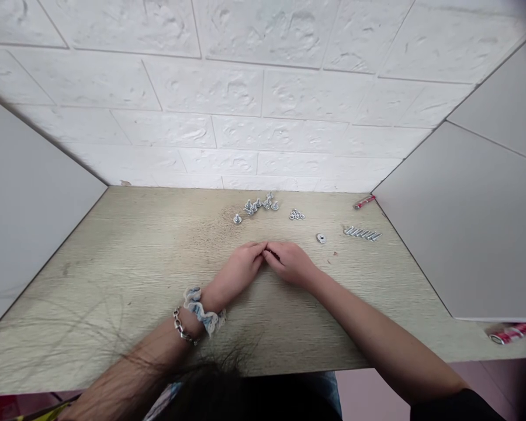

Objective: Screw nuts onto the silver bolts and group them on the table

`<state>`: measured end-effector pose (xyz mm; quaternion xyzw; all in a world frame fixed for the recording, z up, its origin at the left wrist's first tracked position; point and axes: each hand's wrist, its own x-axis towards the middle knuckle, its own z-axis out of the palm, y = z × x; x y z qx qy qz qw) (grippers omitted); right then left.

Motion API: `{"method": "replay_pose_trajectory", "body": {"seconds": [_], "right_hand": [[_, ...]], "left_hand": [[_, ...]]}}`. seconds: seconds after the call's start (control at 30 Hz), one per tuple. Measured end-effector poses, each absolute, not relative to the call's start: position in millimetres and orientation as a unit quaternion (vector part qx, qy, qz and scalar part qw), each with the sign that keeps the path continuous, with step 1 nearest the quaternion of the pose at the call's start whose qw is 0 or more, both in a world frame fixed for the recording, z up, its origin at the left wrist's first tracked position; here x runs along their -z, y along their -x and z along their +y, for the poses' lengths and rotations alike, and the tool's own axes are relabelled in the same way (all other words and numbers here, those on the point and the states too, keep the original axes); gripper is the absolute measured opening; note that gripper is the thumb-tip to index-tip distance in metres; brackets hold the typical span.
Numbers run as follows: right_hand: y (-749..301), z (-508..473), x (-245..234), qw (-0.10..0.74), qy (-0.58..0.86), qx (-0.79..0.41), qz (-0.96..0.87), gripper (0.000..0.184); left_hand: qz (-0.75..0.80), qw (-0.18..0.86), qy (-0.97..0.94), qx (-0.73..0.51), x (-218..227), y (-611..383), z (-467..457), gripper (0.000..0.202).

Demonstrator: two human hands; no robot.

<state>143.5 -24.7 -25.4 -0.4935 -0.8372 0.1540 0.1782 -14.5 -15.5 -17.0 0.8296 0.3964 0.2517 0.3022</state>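
Observation:
My left hand and my right hand meet at the fingertips over the middle of the table. Both have their fingers pinched together, and whatever lies between them is hidden. Beyond the hands is a loose cluster of bolts with washers, several of them standing head down. One more bolt stands a little apart, to the left. Right of the cluster lies a small pile of nuts. Closer to my right hand is a single washer-like metal piece.
A row of several screws lies at the right. One red can-like cylinder rests by the right panel, another red cylinder near the front right edge. A white brick-pattern wall and left panel enclose the table.

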Motion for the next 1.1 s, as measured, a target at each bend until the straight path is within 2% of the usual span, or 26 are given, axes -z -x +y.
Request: {"method": "replay_pose_trajectory", "body": {"seconds": [0.27,0.37,0.57,0.8,1.1], "right_hand": [[-146,-26,22,0.238,0.501,-0.185,-0.811,0.014],[-146,-26,23,0.268,0.498,-0.173,-0.806,0.015],[-146,-24,29,0.284,0.488,-0.129,-0.815,0.013],[-148,-23,31,0.295,0.507,-0.14,-0.798,0.017],[-147,-25,27,0.301,0.519,-0.155,-0.785,0.019]], "left_hand": [[0.467,0.531,-0.632,-0.317,12,11,-8,0.031],[0.459,0.574,-0.592,-0.331,11,10,-8,0.031],[0.472,0.584,-0.57,-0.334,18,8,-7,0.031],[0.46,0.616,-0.539,-0.343,21,8,-6,0.032],[0.479,0.47,-0.671,-0.316,14,11,-11,0.02]]}}
